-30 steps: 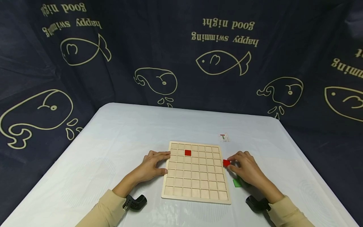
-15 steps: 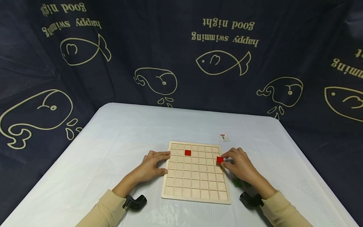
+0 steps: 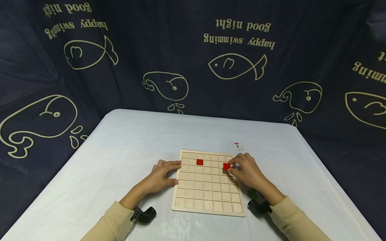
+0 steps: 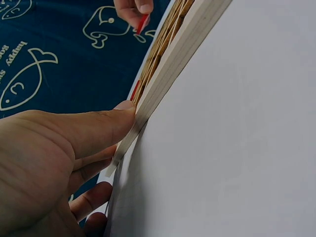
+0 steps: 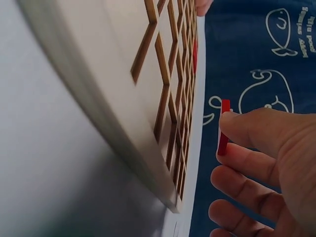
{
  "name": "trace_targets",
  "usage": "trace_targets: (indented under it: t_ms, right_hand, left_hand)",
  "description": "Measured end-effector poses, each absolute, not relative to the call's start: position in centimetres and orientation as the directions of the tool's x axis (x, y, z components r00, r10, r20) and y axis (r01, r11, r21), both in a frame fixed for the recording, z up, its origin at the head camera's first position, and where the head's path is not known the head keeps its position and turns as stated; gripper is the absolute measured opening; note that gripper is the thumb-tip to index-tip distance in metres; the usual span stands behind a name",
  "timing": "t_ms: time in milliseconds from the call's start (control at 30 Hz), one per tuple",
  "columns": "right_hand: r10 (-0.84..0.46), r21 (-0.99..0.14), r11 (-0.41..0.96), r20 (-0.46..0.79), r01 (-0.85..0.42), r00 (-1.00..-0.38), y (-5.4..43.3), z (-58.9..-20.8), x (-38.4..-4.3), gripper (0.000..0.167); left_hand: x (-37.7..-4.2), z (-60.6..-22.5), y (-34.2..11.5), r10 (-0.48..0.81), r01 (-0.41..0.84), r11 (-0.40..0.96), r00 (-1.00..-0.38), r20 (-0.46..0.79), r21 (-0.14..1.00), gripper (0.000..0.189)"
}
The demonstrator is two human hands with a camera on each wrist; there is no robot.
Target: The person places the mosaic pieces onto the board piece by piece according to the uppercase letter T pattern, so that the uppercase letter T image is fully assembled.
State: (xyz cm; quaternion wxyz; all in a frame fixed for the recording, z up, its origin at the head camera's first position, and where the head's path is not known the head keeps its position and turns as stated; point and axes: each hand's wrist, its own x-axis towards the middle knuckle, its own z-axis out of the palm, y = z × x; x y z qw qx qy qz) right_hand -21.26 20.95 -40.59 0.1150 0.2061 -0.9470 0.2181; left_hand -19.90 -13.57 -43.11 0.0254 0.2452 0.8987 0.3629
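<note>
My right hand [image 3: 248,170] pinches a red square tile [image 3: 226,166] between thumb and fingers above the right part of a wooden grid board [image 3: 199,194]. In the right wrist view the held tile [image 5: 223,140] stands clear of the board's surface. Another red tile [image 3: 199,162] lies in a cell of the second row from the far side, left of centre. At the board's left edge, my left hand [image 3: 161,176] touches the rim with extended fingers and thumb. The left wrist view shows the thumb [image 4: 106,129] against that edge.
A green piece [image 3: 252,193] lies right of the board, partly hidden under the right forearm. Beyond the board's far right corner is a small card [image 3: 238,146] printed with a red and green pattern on a grid. A dark printed cloth [image 3: 193,40] hangs behind the white table [image 3: 144,134].
My right hand has carried the red tile left and away from me, from beside the board to over its right columns. The left hand has stayed at the edge.
</note>
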Motion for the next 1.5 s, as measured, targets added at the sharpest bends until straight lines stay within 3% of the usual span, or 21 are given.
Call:
trace_targets:
  t_ms: [1500]
  right_hand:
    - [-0.412, -0.359, 0.796, 0.267, -0.487, -0.871, 16.5, -40.4, -23.8, 0.022]
  left_hand:
    - [-19.9, -43.2, -13.5, 0.454, 0.419, 0.619, -0.881, 0.133, 0.664, 0.058]
